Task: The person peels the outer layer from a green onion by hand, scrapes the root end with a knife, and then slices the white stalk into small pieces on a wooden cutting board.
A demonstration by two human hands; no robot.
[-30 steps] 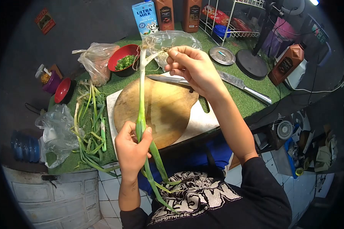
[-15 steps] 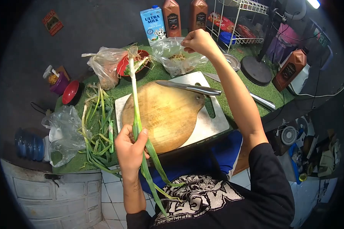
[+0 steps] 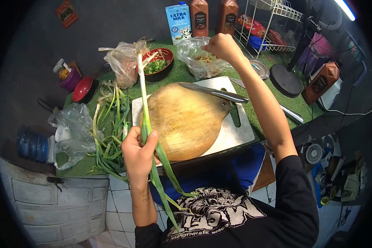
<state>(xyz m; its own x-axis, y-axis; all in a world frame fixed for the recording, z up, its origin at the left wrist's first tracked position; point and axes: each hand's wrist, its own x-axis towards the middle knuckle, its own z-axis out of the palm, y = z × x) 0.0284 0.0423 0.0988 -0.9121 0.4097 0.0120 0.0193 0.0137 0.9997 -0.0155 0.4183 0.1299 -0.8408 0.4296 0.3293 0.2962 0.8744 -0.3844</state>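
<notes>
the two hands at a green, turf-covered worktop (image 3: 293,102), seen from the head. the left hand (image 3: 139,155), nearer the body, pinches between thumb and fingers a long green-and-white spring onion (image 3: 142,82). the stringy root end and a short pale side shoot extend beyond the left hand, away from the body; the green leaves trail back from it in front of a black printed shirt (image 3: 223,217). the right hand (image 3: 224,48), stretched farther forward, has its fingers curled in together at the mouth of an open, clear plastic bag (image 3: 192,70) containing pale brownish scraps (image 3: 204,59); whether anything lies between the fingertips cannot be told. between the hands, a round wooden chopping board (image 3: 182,124) with a stubby handle rests on a white rectangular plastic board (image 3: 242,133). a steel-handled knife (image 3: 215,91) lies along the wooden board's far edge; a second knife (image 3: 292,114) is partly hidden by the right forearm. beyond the left hand, a round, red-lined black bowl (image 3: 164,53) holds chopped greens (image 3: 156,66). just to the left hand's left lies a tangled heap of green stalks (image 3: 111,111). beyond the right hand stands a blue-and-white milk carton (image 3: 178,24).
</notes>
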